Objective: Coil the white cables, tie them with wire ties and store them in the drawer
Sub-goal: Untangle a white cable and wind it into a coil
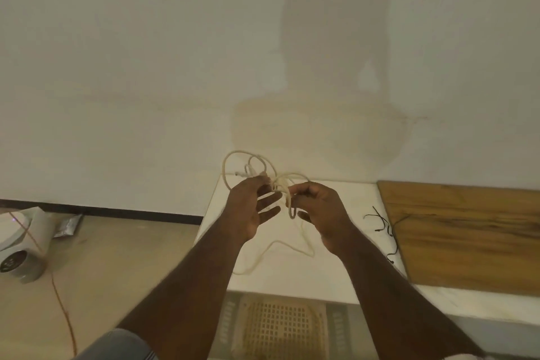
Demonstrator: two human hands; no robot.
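A white cable [248, 166] is held up in loose loops above the white table top [336, 278]. My left hand [251, 207] pinches the gathered loops between thumb and forefinger, its other fingers straight. Just to the right, my right hand [318, 207] has curled fingers pinching a short hanging loop of the same cable. The free tail of the cable [274, 245] trails down onto the table in a slack curve. Several thin black wire ties [382, 228] lie on the table right of my hands. No drawer shows.
A wooden board [467, 237] covers the table's right part. A plain wall rises behind. On the floor at left stand a white appliance [20, 245], a silver packet [67, 225] and an orange cord [62, 307]. A perforated stool seat [280, 327] sits under the table edge.
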